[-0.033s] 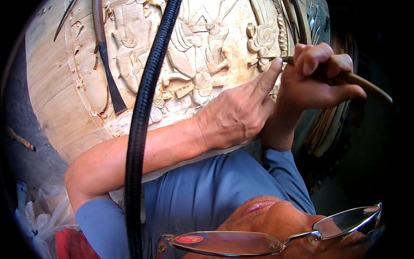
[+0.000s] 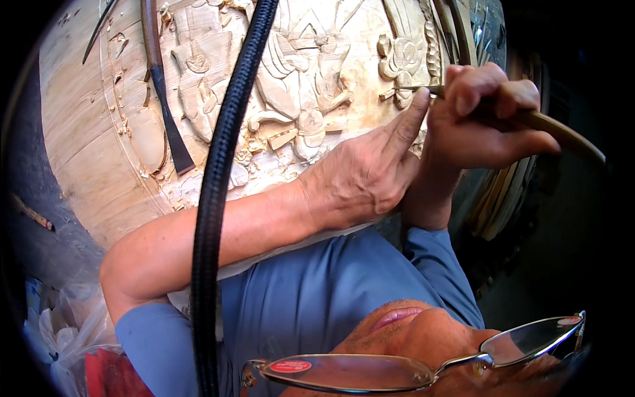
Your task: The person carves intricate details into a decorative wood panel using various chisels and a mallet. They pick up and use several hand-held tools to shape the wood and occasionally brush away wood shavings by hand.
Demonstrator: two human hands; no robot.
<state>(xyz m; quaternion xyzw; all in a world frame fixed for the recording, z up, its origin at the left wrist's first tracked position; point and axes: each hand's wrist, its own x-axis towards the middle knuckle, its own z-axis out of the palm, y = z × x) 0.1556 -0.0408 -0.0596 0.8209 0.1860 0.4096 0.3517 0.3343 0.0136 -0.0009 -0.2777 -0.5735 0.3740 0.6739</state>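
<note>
Currently I count two bare hands at one carved wooden panel (image 2: 86, 152), which serves as my landmark. The right hand (image 2: 489, 119), over the panel's right side, is clenched around one carving tool (image 2: 563, 130); the handle juts past the panel's right edge and the slim metal end points left onto the relief. The left hand (image 2: 357, 175) is over the panel's lower right part, one index finger stretched out with its tip at the tool's shaft. Its other fingers are bent and partly hidden, so I cannot tell whether they grasp anything.

On the panel's left part I log one flat chisel (image 2: 159, 83), broad dark blade toward the lower edge, and, nearer the upper left, one thin dark rod (image 2: 99, 32) (cut off by my view). One black braided cable (image 2: 218, 152) crosses in front of the panel. Left of the panel I find one short stick (image 2: 30, 210); at its lower left, one clear plastic bag (image 2: 73, 317) and one red item (image 2: 112, 374), kind undetermined. Below the panel I record one pair of glasses (image 2: 357, 372).
</note>
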